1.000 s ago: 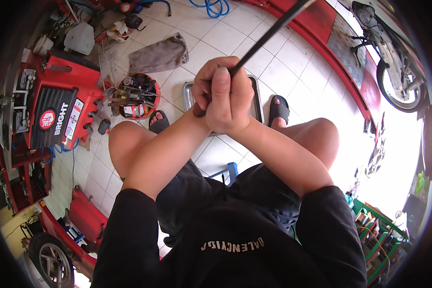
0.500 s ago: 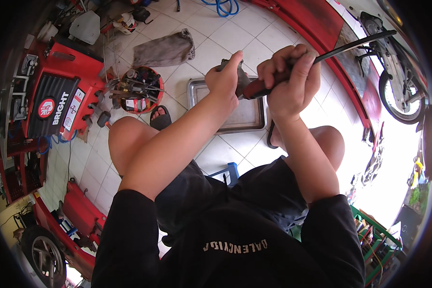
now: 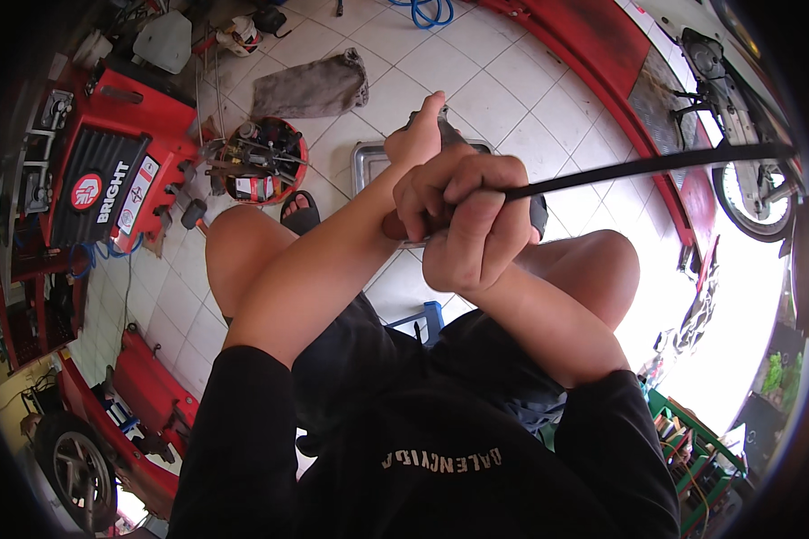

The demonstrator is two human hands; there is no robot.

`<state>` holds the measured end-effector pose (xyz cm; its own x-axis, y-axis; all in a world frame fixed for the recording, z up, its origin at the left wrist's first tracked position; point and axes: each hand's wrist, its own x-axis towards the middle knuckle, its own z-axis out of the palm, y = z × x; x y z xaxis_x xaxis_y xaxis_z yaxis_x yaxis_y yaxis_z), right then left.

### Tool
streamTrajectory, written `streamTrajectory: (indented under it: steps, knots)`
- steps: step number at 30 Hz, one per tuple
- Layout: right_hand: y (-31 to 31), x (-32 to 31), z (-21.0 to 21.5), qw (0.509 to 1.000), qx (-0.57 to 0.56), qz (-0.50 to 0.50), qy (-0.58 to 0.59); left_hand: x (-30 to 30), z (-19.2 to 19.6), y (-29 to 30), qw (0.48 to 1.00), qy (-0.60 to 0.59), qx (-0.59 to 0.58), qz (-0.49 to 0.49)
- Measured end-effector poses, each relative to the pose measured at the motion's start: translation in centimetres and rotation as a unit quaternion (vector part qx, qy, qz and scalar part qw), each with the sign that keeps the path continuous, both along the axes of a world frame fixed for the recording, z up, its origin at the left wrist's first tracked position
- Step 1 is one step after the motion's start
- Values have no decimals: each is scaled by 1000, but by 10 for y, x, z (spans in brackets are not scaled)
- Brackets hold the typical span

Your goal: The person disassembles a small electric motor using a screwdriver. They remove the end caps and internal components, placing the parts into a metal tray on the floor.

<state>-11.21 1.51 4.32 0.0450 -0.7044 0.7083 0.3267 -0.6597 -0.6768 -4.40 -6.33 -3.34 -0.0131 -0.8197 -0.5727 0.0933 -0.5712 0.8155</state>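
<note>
My right hand (image 3: 472, 211) is closed around the reddish handle of a long screwdriver (image 3: 638, 169), whose dark shaft points out to the right. That fist lies across my left wrist, and the handle's end is beside my left forearm. Past it, my left hand (image 3: 412, 142) grips a dark grey metal part (image 3: 448, 133), its thumb pointing up and away. Most of the part and the left fingers are hidden behind my hands. Under both hands, on the tiled floor, rests a shallow metal tray (image 3: 358, 166), largely covered by my arms.
Left of the tray stands a round red tub of tools (image 3: 298, 151), with a grey rag (image 3: 310, 85) behind it. A red tool cabinet (image 3: 144, 108) is at far left. A red lift platform (image 3: 593, 99) and a motorcycle (image 3: 737, 135) stand right. Between my legs is a blue stool (image 3: 433, 319).
My right hand has come left and nearer to me with the screwdriver, crossing over my left wrist. The shaft now lies flatter. My left hand has hardly moved.
</note>
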Motion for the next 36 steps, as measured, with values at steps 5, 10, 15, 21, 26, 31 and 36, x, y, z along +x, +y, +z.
streamTrajectory:
  steps: [5, 10, 15, 21, 26, 31, 36]
  knots:
    - [-20, -2, -1, 997, -54, -43, 26, 1, 14, 6, 976, 215, -4, 13]
    - [-33, -13, 0, 995, -38, -81, 42, 2, 27, 6, 929, 365, 14, 51]
    - [-54, -31, -1, 985, -45, -147, 75, -6, 19, -13, 920, 339, 104, 169]
    - [-63, -63, 25, 952, 221, -165, -132, -6, 27, -18, 904, 323, 124, 252]
    - [-61, -73, 24, 903, 393, -120, -125, 3, 35, -13, 896, 354, 82, 257]
    - [-32, -57, 11, 831, 554, -28, -38, 26, 30, -17, 865, 484, -48, 119]
    - [-6, -58, 14, 849, 514, 89, 86, 39, 48, -8, 856, 504, -109, 49]
